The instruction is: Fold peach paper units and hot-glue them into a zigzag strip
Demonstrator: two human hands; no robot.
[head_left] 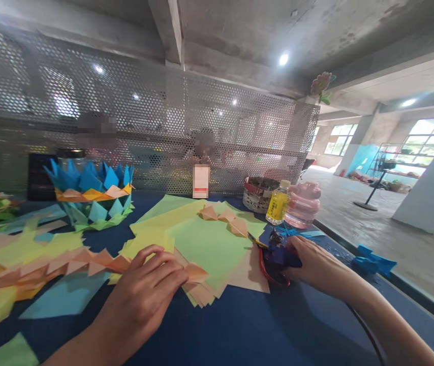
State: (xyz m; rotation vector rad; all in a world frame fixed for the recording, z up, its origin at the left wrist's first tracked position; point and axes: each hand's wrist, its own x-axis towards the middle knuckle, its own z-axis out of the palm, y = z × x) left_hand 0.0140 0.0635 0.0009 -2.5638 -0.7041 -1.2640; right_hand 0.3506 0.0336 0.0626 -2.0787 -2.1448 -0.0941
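My left hand [144,290] has its fingers curled together over a chain of folded peach paper [87,262]; a folded point shows just past the fingertips. Beneath and beyond it spread stacked sheets of green paper [202,234], yellow and peach. Three small folded peach pieces [227,216] lie on top of the green sheet. At the right, my right hand [304,259] is closed round a dark blue glue gun [282,254], whose nozzle points left over the paper. A red-rimmed holder [266,269] sits under the glue gun, and a dark cord trails from below the wrist.
A blue, orange and green folded-paper basket [93,195] stands back left. A woven basket [257,195], a yellow-labelled bottle [278,203] and a pink bottle [304,204] stand back right. Blue folded paper [373,260] lies near the table's right edge. A perforated metal screen [217,117] rises behind.
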